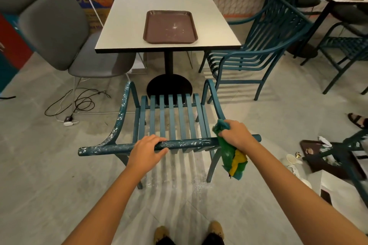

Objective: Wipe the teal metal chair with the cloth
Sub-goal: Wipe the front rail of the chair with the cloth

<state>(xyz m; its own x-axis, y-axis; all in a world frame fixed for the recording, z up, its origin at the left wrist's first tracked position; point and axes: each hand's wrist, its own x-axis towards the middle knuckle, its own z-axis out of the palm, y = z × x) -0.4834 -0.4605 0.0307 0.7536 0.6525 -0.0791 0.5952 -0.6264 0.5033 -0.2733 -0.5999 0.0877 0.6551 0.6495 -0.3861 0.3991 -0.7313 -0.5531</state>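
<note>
Both hands grip the teal chair (pixel 171 117) top rail: left hand (pixel 148 150) curled bare, right hand (pixel 238 136) clutching the green cloth (pixel 232 155).

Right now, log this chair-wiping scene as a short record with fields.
chair: teal metal chair, seen from behind its top rail
top rail: white specks left and middle
left armrest: white specks
left hand: left hand grips the top rail near the middle, no cloth
right hand: right hand presses the green and yellow cloth on the rail's right part; cloth end hangs below
table beyond: white table with a brown tray
floor: white dust under the chair
</note>
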